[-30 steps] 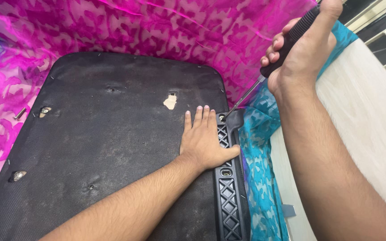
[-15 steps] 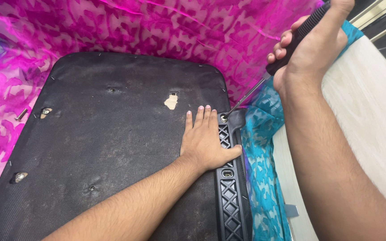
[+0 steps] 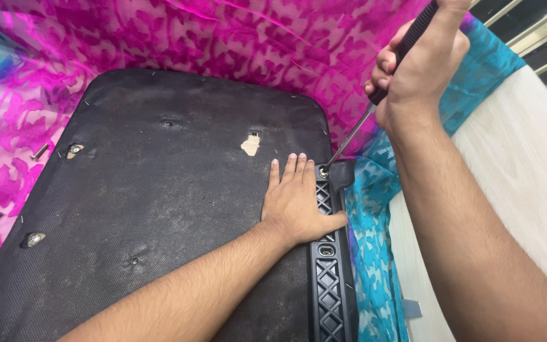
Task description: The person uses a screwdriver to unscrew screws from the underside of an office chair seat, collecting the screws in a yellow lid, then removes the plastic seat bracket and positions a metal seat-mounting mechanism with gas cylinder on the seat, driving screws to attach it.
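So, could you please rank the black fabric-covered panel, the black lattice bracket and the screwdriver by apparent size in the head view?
1. black fabric-covered panel, clearly largest.
2. black lattice bracket, partly cut off.
3. screwdriver, partly hidden by the right hand.

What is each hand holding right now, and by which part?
The right hand grips a screwdriver by its black handle, fingers wrapped around it. The left hand holds nothing; it lies flat on the black panel.

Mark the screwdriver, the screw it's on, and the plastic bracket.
screwdriver (image 3: 406, 45), head view, on the black handle where it shows between the right hand's fingers.
screw (image 3: 323, 171), head view, on its head at the bracket's top end.
bracket (image 3: 328, 288), head view, on the lattice section below the left hand.
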